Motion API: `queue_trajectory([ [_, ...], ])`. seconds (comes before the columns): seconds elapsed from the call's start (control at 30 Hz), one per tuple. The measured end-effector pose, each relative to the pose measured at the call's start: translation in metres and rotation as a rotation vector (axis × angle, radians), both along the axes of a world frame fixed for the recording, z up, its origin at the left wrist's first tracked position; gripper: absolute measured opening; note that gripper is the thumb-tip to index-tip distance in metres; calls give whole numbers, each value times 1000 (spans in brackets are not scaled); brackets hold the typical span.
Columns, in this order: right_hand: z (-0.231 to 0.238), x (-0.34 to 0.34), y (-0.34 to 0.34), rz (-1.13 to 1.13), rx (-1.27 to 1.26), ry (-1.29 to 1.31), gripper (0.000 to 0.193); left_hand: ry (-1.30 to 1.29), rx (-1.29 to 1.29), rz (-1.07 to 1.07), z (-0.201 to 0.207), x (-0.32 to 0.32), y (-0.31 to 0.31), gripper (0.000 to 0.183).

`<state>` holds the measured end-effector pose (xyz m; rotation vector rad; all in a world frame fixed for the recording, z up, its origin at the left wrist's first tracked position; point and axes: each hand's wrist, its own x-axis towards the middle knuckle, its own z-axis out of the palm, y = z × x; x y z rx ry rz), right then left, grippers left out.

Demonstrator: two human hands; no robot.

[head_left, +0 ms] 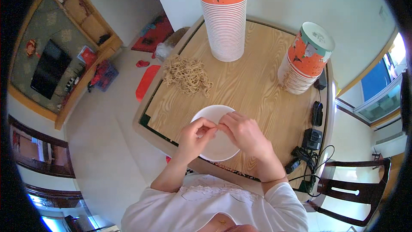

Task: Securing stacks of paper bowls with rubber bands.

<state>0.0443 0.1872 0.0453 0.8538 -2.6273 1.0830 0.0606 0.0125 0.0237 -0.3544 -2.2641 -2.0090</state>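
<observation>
A white paper bucket [210,151], its inside facing up, stands at the table's near edge in front of me. Over it my left hand [196,136] and my right hand [244,133] meet, thumbs and fingertips pinched together. Whatever lies between the fingertips is too small or hidden to make out. Left of and beyond the bucket lies a loose, tangled heap of tan string [187,75]. Neither hand touches it.
A tall stack of nested orange-patterned paper buckets [225,28] stands upside down at the back. A shorter stack [307,56], with tan string near its base, stands at the right. Black adapters and cables [312,139] line the right edge, beside a dark wooden chair [356,191].
</observation>
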Motion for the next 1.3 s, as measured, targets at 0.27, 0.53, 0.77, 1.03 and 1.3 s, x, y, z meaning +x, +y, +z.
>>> queue_trajectory([
  [0.27,-8,-20,41,-162,63,-86,11,79,-594,-73,2,-19,18,8],
  [0.53,-35,-34,63,-121,267,-242,15,143,-714,-103,-8,-33,40,7],
  [0.77,-33,-33,55,-87,336,-260,17,192,-692,-97,-14,-34,47,9],
  [1.03,-31,-34,56,-78,341,-270,19,179,-691,-113,-8,-35,53,8],
  [1.3,-28,-34,54,-87,313,-277,19,171,-688,-110,-10,-35,52,7],
])
